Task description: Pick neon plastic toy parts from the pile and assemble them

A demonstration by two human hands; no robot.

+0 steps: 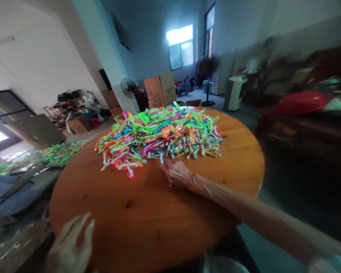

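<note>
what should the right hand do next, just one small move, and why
I'd probably pinch the pale piece lightly and draw it toward the person: the right hand is already beside it at the near edge of the colorful pile, with bare tabletop in front. Blur hides whether it's already gripped.

Right arm extended, right hand (177, 173) reaching, left hand (72, 244) low

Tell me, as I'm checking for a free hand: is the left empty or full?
Apparently empty: the left hand has parted fingers, with nothing visible between them.
</note>
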